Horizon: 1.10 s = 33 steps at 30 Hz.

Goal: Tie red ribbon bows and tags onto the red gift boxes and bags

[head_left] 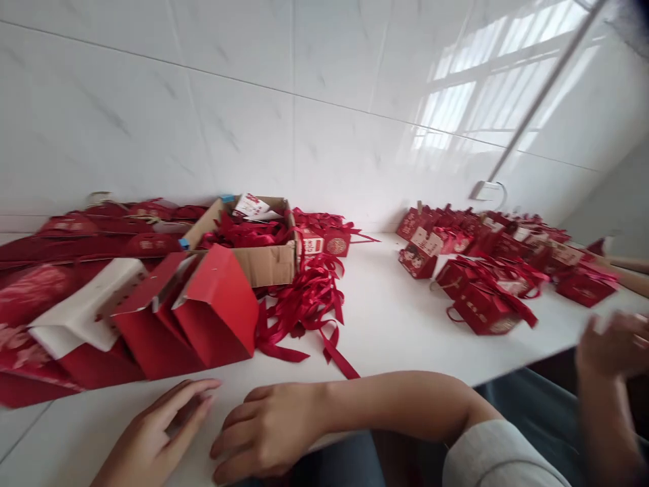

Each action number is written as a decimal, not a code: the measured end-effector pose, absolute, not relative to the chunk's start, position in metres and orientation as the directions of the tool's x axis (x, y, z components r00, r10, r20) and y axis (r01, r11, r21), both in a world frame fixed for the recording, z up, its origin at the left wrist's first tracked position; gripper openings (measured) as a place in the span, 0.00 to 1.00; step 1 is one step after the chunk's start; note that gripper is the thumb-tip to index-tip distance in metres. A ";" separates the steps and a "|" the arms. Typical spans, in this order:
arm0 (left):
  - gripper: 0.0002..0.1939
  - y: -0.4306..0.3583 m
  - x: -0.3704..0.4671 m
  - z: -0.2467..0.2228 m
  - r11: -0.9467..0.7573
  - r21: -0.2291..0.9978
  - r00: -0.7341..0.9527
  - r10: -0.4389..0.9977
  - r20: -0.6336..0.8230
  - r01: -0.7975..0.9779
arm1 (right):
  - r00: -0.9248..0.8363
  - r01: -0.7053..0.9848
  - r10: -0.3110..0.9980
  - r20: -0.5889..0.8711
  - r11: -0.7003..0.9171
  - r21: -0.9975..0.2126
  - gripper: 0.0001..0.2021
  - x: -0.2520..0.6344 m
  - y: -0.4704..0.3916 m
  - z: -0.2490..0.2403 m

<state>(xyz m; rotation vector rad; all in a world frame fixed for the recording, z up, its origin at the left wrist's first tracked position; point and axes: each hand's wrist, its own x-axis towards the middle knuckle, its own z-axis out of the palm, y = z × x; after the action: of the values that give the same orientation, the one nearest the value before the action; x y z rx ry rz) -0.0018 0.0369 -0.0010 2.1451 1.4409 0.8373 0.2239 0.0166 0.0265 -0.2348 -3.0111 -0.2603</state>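
Note:
My left hand (pixel 159 429) rests at the front edge of the white table (pixel 395 325), thumb and forefinger apart, holding nothing. Just right of it, my right hand (pixel 268 429) lies back up with loosely bent, slightly parted fingers; nothing shows in it. Beyond both hands, large red boxes (pixel 218 308) stand in a row, with a white-topped box (pixel 91 308) among them. A heap of red ribbons (pixel 309 304) lies beyond my right hand.
A cardboard box (pixel 268 266) of red ribbons stands near the tiled wall. Small red gift boxes (pixel 484 308) with bows crowd the right side of the table. Another person's hand (pixel 611 345) is blurred at the right edge.

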 end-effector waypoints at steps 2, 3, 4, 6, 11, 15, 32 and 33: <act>0.15 0.031 0.003 0.007 -0.346 0.704 0.298 0.934 0.197 0.620 | -0.986 0.135 0.122 0.116 0.985 0.111 0.16 0.202 0.026 0.018; 0.16 0.028 0.004 0.010 -0.332 0.727 0.298 0.937 0.181 0.601 | -0.981 0.149 0.137 0.139 0.986 0.078 0.16 0.193 0.029 0.014; 0.17 0.025 0.006 0.012 -0.318 0.744 0.281 0.943 0.180 0.588 | -0.971 0.174 0.164 0.175 0.984 0.043 0.16 0.188 0.030 0.011; 0.16 0.018 0.005 0.014 -0.330 0.748 0.208 0.944 0.257 0.575 | -0.940 0.213 0.215 0.264 0.976 -0.034 0.16 0.184 0.030 0.005; 0.13 -0.002 -0.007 0.016 -0.302 0.731 0.068 0.941 0.332 0.613 | -0.825 0.323 0.392 0.406 0.918 -0.229 0.17 0.195 0.016 -0.003; 0.12 -0.012 -0.008 0.019 -0.235 0.741 0.059 0.965 0.257 0.629 | -0.799 0.419 0.510 0.318 0.852 -0.313 0.16 0.195 0.011 0.001; 0.10 -0.005 -0.005 0.011 -0.256 0.661 0.132 0.963 0.233 0.705 | -0.777 0.467 0.538 0.326 0.840 -0.275 0.12 0.201 0.018 0.005; 0.10 -0.004 -0.005 0.010 -0.273 0.648 0.153 0.959 0.237 0.711 | -0.779 0.464 0.537 0.323 0.841 -0.279 0.12 0.202 0.019 0.007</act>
<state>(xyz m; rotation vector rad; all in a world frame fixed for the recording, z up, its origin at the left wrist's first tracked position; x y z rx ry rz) -0.0048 -0.0042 0.0101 2.0520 1.5943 0.8816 0.2024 0.0186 0.0067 -0.7455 -2.6266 0.2579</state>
